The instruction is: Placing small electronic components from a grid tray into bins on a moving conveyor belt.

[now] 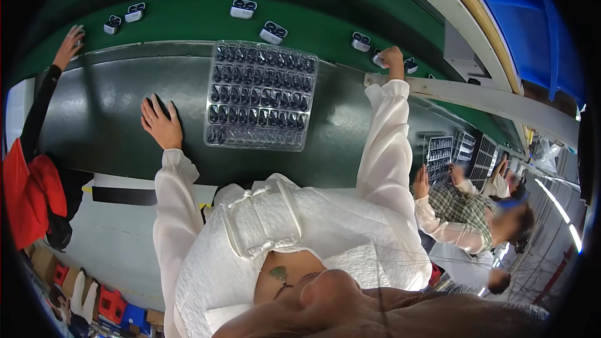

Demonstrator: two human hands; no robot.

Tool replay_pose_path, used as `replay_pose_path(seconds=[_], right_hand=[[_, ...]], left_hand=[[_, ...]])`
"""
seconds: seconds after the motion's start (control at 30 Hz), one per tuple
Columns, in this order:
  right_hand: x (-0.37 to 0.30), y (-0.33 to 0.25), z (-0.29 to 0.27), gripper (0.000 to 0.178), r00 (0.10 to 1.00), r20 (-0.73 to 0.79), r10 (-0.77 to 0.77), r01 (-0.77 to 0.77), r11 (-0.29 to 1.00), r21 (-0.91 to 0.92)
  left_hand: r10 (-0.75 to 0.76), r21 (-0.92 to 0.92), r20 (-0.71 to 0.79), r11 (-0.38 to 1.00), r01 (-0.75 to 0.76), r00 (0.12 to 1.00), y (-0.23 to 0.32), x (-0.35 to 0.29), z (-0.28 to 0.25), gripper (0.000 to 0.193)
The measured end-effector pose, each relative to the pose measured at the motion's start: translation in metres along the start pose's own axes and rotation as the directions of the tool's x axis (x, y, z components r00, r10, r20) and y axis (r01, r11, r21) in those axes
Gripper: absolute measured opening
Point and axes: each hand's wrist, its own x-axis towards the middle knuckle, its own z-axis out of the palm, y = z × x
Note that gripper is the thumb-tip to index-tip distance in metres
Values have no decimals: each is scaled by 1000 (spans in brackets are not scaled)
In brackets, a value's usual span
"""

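Note:
My left hand [161, 124] lies open on the dark bench, fingers spread, just left of a clear plastic tray [303, 138]. Rows of small dark glossy parts [255, 75] fill most of the tray; the row nearest me holds only a few at its left end. My right hand [393, 59] reaches over the far bench edge to the green belt, its fingers closed on a small white earbud case [379, 57]. My fingers partly cover that case. Close to its right sits another small open case [410, 66].
More open white cases [243, 8] stand spaced along the green belt [188, 12]. A pale metal rail [438, 89] juts in at the right. At the left a co-worker's hand [70, 45] is over the belt edge. Other people and trays [439, 153] line the bench rightward.

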Motion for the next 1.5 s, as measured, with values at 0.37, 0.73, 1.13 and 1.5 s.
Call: replay_pose_path(seconds=[0.37, 0.73, 1.13, 1.5], right_hand=[[-47, -29, 12, 25, 891, -451, -53, 222, 917, 331], [-328, -100, 53, 19, 912, -193, -361, 197, -26, 980], [-415, -187, 124, 19, 618, -597, -512, 777, 279, 564], [-410, -209, 140, 24, 409, -667, -622, 896, 411, 166]], left_hand=[[357, -542, 378, 834, -109, 854, 181, 135, 23, 53], [222, -337, 399, 938, -83, 889, 212, 138, 49, 60], [114, -589, 71, 806, -50, 991, 107, 92, -6, 49], [33, -130, -59, 991, -41, 998, -10, -22, 3, 43]])
